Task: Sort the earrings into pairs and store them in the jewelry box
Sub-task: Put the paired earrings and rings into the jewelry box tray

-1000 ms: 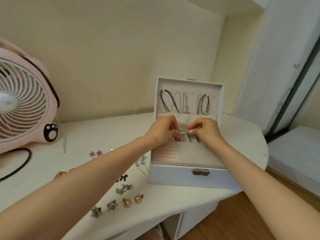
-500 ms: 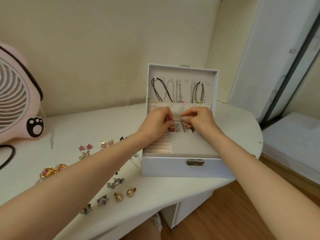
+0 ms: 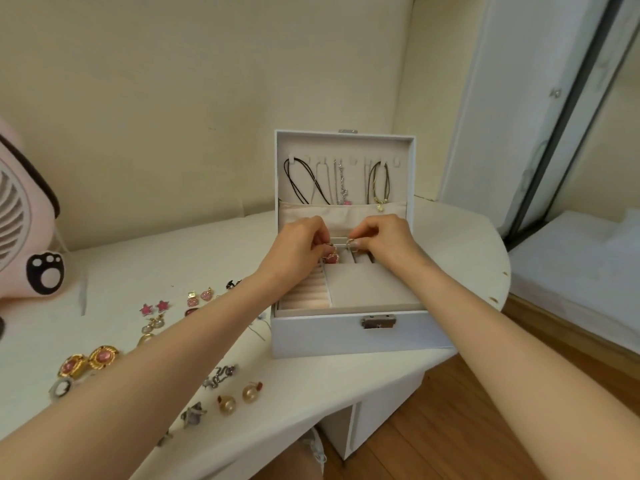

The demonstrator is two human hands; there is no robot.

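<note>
A white jewelry box (image 3: 346, 332) stands open on the table, necklaces hanging inside its lid. Both hands are over its back compartments. My left hand (image 3: 298, 249) pinches a pink heart earring (image 3: 331, 257) that dangles just above a small slot. My right hand (image 3: 381, 240) pinches a small metal piece (image 3: 350, 242) beside it, probably the matching earring; its shape is hard to make out. Loose earrings lie on the table to the left: pink stars (image 3: 154, 308), pink hearts (image 3: 201, 296), gold-and-pink round ones (image 3: 88, 362), pearl balls (image 3: 239, 398), silver pieces (image 3: 220, 374).
A pink fan (image 3: 24, 216) stands at the far left of the white table (image 3: 173, 258). The table's curved edge drops to a wooden floor (image 3: 433, 438) at the right. A white mattress (image 3: 581, 265) lies beyond, beside a sliding door.
The view has drifted so the box sits higher and more central. Both hands stay over the back compartments, and the pink heart earring now hangs visibly from my left fingers.
</note>
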